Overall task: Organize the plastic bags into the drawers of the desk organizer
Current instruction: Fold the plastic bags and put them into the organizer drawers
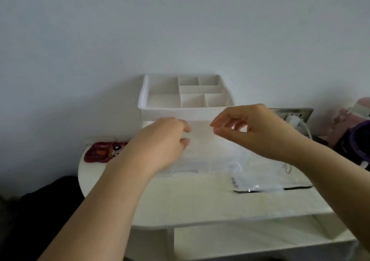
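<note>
Hovering left hand (160,140) and right hand (254,128) over the open drawer (210,154), probably for loading; fingers (220,121) curled, grip indiscernible; plastic bags (266,177) lying at the drawer's 4 o'clock.

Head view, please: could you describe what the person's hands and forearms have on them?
The left hand and right hand wear no gloves, and no ring, watch or bracelet is visible. No sleeves show either: both are uncovered right down to the frame's edge.

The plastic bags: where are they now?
In the head view, the plastic bags lie on the white table's right side, just front-right of the white organizer.
</note>
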Demonstrator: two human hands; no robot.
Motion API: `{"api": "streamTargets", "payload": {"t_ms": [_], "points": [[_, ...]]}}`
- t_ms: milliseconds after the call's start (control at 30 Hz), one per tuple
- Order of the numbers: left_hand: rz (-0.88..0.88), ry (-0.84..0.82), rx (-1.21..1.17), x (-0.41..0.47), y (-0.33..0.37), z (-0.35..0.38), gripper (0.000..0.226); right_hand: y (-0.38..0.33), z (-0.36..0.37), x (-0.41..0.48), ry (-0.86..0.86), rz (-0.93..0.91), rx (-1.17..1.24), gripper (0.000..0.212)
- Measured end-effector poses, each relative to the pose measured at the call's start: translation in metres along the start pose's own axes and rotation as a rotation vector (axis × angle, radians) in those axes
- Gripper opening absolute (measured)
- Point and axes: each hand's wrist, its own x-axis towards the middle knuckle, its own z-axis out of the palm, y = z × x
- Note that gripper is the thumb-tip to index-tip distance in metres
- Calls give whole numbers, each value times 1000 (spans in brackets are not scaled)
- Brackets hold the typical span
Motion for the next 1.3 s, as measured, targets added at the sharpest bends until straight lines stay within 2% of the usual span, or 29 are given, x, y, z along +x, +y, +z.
{"api": "streamTargets", "payload": {"t_ms": [67,167,233,300,367,433,533,600,667,767,867,967,1200,1300], "points": [[83,169,-31,-10,10,11,28,17,1,-24,97,80,78,15],[288,466,-21,-24,28,25,18,50,9,-48,48,226,129,21],[468,581,-49,-34,42,38,16,70,11,-62,23,287,200,22],[652,566,-43,-41,57,58,17,87,9,-74,13,305,218,23],[754,494,-18,-43,67,77,16,98,11,-82,-18,312,237,21],[736,440,75,-38,66,93,18,104,14,-84,-25,333,313,16],[568,284,287,-23,54,108,45,105,24,-80,-63,380,404,22],[466,137,343,-17,40,111,53,104,45,-78,-178,396,281,35],[393,33,372,-12,30,119,51,106,66,-77,-270,376,158,44],[357,29,323,-8,17,129,33,106,83,-71,-247,335,69,32],[332,49,291,-5,7,135,19,102,86,-65,-209,324,87,15],[312,35,278,-2,3,137,18,96,86,-64,-255,327,139,16],[291,-24,262,-1,4,138,17,97,92,-63,-315,282,6,17],[261,-78,228,0,7,133,27,95,89,-62,-294,268,-27,16]]}}
